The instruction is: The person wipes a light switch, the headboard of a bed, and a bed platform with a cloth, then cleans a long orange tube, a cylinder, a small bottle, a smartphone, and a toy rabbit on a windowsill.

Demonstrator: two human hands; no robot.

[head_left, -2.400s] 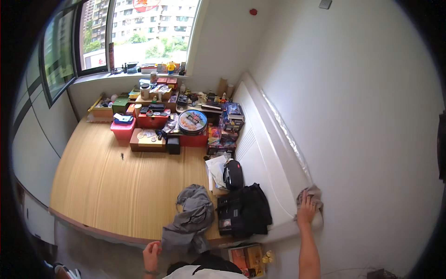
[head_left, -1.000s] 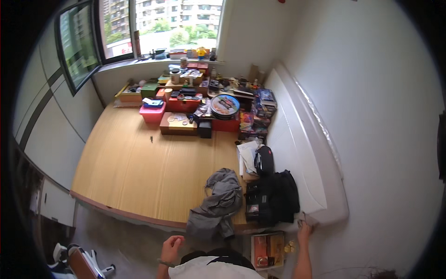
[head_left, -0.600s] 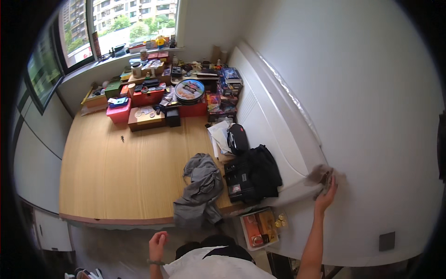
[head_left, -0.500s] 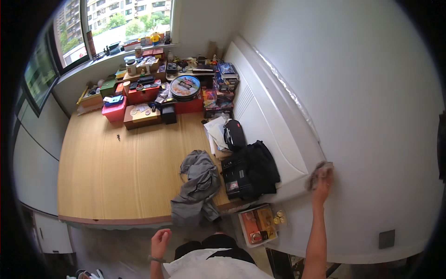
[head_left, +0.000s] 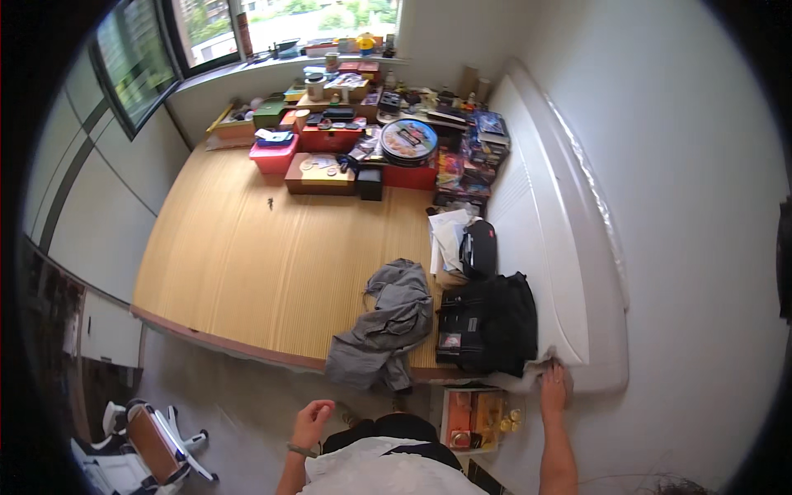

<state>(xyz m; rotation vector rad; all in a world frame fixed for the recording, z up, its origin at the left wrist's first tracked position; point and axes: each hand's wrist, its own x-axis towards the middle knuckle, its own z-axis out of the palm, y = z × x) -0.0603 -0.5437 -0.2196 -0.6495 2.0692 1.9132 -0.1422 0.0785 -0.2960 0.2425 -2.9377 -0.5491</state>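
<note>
My right hand (head_left: 555, 388) presses a crumpled grey-brown cloth (head_left: 544, 360) against the lower near corner of the white headboard (head_left: 536, 247). Most of that cloth is hidden under my fingers and palm. In front of my body, just off the bed's near edge, my left hand (head_left: 312, 422) hangs in the air with its fingers loosely curled together and nothing visible in them. Beside the headboard corner, a black bag (head_left: 491, 326) lies on the bed. To its left, a rumpled grey garment (head_left: 388, 322) drapes over the bed's edge.
Boxes and a round tin (head_left: 409, 140) crowd the far end of the wooden-slatted bed (head_left: 272, 264). A black pouch (head_left: 479, 249) rests by some papers (head_left: 448, 235). Below the corner stands a bin of small items (head_left: 472, 421). A white chair (head_left: 157, 445) is at lower left.
My right hand and the cloth have moved from the headboard's outer side edge to its lower front corner. The view has swung left, bringing the chair into sight.
</note>
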